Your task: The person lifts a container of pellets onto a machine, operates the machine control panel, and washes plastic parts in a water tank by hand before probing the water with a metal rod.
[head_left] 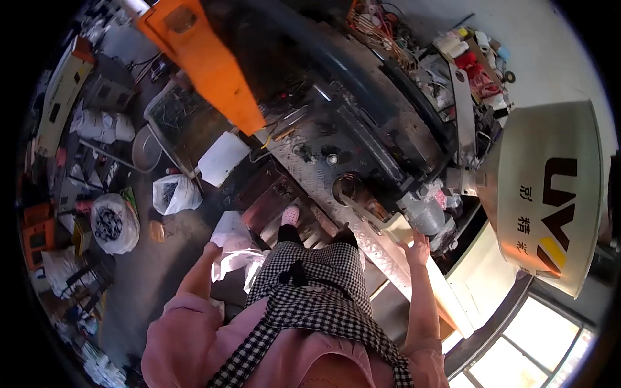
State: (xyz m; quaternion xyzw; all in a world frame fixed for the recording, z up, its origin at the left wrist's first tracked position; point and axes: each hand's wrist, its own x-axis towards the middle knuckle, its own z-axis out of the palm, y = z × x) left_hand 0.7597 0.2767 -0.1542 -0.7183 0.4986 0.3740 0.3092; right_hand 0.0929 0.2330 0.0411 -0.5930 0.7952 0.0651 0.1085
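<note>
- L hand (pixel 213 249) was mostly closed, w/ the edge of a white bag (pixel 236 249) in its fingers.
- Bag hung just inside that hand, betw. it & the apron (pixel 310 275).
- R hand (pixel 417 249) was part open, thumb apart, just beside a greyish container (pixel 425 216) at the machine (pixel 381 136); couldn't tell if touching.

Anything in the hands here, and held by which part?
The left hand holds a white bag by its side, near the top. Whether the right hand, by the grey object, grips anything cannot be told.
</note>
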